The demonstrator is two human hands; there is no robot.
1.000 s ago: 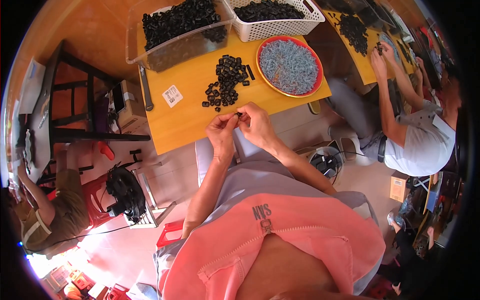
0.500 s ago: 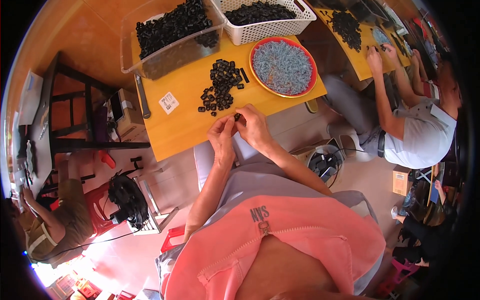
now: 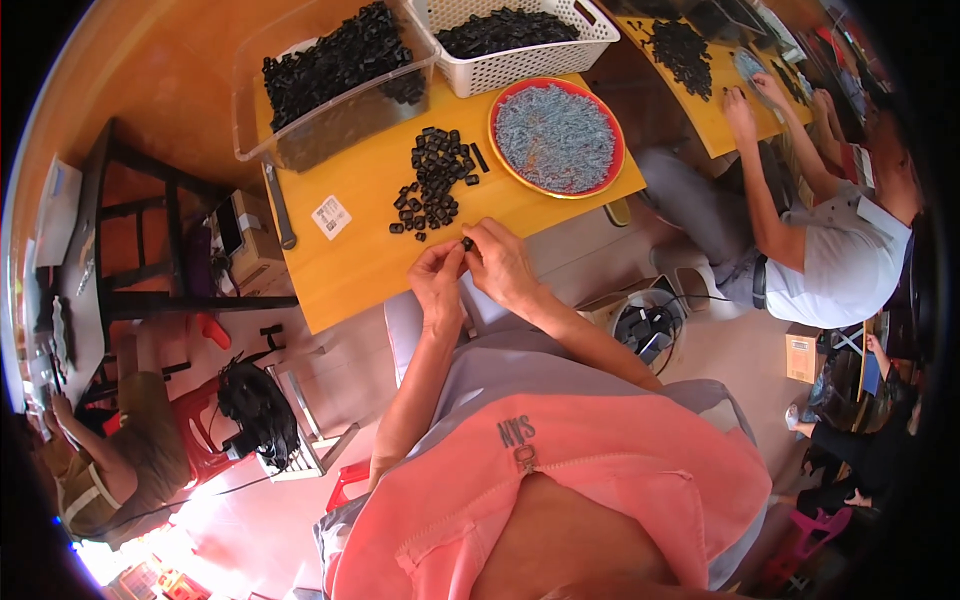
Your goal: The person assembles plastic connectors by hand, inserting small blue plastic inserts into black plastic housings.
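Observation:
My left hand [image 3: 438, 283] and my right hand [image 3: 501, 264] meet above the near edge of the yellow table [image 3: 345, 285]. Pinched between their fingertips is a small black plastic part [image 3: 467, 243], mostly covered by the fingers. Just beyond my hands lies a loose pile of similar black parts [image 3: 437, 175], with one thin black strip [image 3: 478, 157] at its right side. A red round tray with a yellow rim [image 3: 621, 150], to the right of the pile, is full of small grey-blue screw-like pieces [image 3: 555, 135].
At the back stand a clear plastic bin [image 3: 335, 135] and a white perforated basket [image 3: 520, 72], both holding black parts. A dark flat bar [image 3: 280, 207] and a white label [image 3: 331, 216] lie at the left. Another person [image 3: 830, 250] works at a table on the right.
The head view has shifted slightly, so the table and its contents sit a little further left. Both hands stay together on the small black part, with only slight finger movement.

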